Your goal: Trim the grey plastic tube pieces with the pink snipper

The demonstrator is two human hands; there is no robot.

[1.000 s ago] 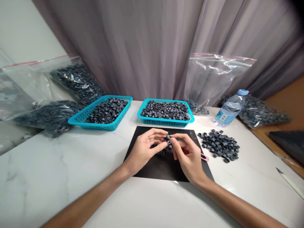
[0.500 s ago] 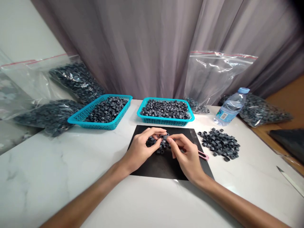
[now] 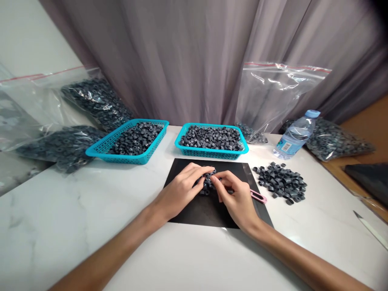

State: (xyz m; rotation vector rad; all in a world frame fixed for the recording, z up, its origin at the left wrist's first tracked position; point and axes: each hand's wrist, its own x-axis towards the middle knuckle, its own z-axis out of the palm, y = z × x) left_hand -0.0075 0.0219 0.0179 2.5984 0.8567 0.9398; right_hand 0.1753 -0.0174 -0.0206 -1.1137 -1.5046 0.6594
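Both hands work above a black mat (image 3: pixel 200 216) laid on the white worktop (image 3: pixel 91 226). The small dark grey parts (image 3: pixel 207 189) lie in a cluster on the mat, between and partly beneath the fingers. The left hand (image 3: pixel 181 188) arches over the cluster from the left; its grip cannot be determined, as the fingers hide the contact. The right hand (image 3: pixel 238 195) has thumb and index fingertips brought together at the cluster's right side; whether its grip retains a part cannot be determined. A pink-handled tool (image 3: pixel 260 197) lies beside the right hand, near a loose grey pile (image 3: pixel 283 182). The centre blue basket (image 3: pixel 212 154), filled with similar parts, stands behind the mat.
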